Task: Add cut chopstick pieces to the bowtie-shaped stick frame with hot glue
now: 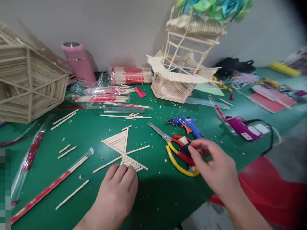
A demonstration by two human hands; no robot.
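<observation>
My left hand [117,188] lies flat on the green table [96,134], fingertips touching the near edge of a fan-shaped panel of glued wooden sticks [123,150]. My right hand [216,166] hovers over the handles of the yellow and red scissors [177,150], its fingers curled and touching the handle end, not clearly gripping it. Just behind the scissors lies a blue glue gun [188,124].
A tall stick-built tower model [182,60] stands at the back, a woven stick hexagon [26,83] at left. A pink bottle [80,62], wrapped chopstick packs [130,75], loose sticks [72,193] and a purple glue gun [242,129] with cable lie around. Something red [268,195] sits at the table's right edge.
</observation>
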